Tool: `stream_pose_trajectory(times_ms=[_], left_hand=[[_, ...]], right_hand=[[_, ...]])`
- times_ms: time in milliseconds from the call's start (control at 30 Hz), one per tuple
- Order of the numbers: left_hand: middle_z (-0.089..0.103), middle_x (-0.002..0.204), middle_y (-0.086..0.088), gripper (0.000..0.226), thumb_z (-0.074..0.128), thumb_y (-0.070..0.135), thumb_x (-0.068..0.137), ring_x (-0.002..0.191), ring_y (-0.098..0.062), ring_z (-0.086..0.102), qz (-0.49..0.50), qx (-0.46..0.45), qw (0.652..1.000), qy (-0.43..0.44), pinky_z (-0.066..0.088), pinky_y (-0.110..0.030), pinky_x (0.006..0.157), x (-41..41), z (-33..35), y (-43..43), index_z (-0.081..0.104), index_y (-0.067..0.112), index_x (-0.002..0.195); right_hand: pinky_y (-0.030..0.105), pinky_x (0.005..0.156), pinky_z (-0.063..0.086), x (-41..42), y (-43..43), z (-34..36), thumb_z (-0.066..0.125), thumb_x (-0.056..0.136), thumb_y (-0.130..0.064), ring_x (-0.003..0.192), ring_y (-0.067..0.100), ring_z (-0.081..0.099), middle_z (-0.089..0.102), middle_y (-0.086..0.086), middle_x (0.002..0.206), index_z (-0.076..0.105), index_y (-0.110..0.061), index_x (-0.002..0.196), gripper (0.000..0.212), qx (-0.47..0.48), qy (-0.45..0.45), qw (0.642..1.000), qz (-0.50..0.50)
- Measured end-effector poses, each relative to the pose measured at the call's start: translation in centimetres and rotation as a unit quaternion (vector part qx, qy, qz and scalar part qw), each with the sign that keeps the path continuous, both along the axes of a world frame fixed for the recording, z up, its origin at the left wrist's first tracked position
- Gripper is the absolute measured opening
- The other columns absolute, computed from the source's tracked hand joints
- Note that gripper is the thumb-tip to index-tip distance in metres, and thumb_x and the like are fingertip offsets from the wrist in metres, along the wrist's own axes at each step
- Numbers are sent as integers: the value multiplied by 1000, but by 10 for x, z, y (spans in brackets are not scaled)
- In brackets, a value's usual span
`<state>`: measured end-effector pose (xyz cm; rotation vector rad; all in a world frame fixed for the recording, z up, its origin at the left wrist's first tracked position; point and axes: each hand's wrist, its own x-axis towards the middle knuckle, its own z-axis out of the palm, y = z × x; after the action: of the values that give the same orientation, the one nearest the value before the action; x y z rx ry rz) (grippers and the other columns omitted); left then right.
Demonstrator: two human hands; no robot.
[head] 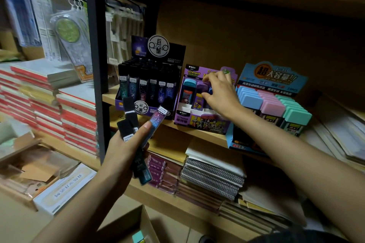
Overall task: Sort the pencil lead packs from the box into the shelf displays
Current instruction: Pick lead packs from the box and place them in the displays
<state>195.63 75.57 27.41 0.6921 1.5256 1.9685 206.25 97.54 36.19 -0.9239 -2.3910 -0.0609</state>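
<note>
While the left hand (124,150) grips several dark packs (129,105), the right hand (219,94) pinches a purple pack (203,86) into the display (197,120) beneath, probably releasing next.

ULTRAMAN on purple display (203,122) (header, front)

Dim, soft picture; edges bend, left side and corners blurred.

The right hand (219,94) covers the right side of the purple display (201,122); whether its fingers grip anything there cannot be told. Below it, the cardboard box (128,221) is cut off by the bottom edge.
</note>
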Motion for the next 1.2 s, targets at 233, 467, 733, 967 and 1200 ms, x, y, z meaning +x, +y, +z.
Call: stream_pose_trajectory(times_ms=[233,467,733,967,1200], left_hand=[[58,85,-4,47,64,50,65,76,-18,55,-15,2,1000,-1,45,-31,69,6,1,1,57,15,96],[61,81,-3,50,64,49,68,51,1,58,-42,-16,999,23,46,-14,47,8,-3,-1,58,12,101],[64,78,4,45,58,55,77,53,-2,52,-43,23,999,-23,45,-18,48,3,-3,1,59,17,101],[64,69,7,17,57,35,86,52,-3,54,1,17,1000,17,47,-21,50,-9,6,-4,57,19,91],[64,63,8,13,54,30,92,49,-1,57,48,16,998,25,49,-18,47,-25,9,-17,55,18,88]], right_hand=[[27,80,44,9,-84,-20,54,93,-28,96,17,55,60,5,104,60,-12,104,20,-311,141,926,158],[39,86,45,-1,-107,-43,52,96,-21,80,15,59,62,8,104,57,-2,109,24,-530,260,794,141],[23,65,52,21,-78,-4,51,95,-9,72,9,63,64,2,92,55,-16,94,8,-453,364,796,167],[21,61,56,-1,-60,24,54,93,-7,84,15,64,64,5,93,52,-6,108,15,-327,349,859,181],[41,80,51,-81,-57,24,61,88,-10,90,26,62,62,6,91,58,-8,99,11,-196,236,933,188]])
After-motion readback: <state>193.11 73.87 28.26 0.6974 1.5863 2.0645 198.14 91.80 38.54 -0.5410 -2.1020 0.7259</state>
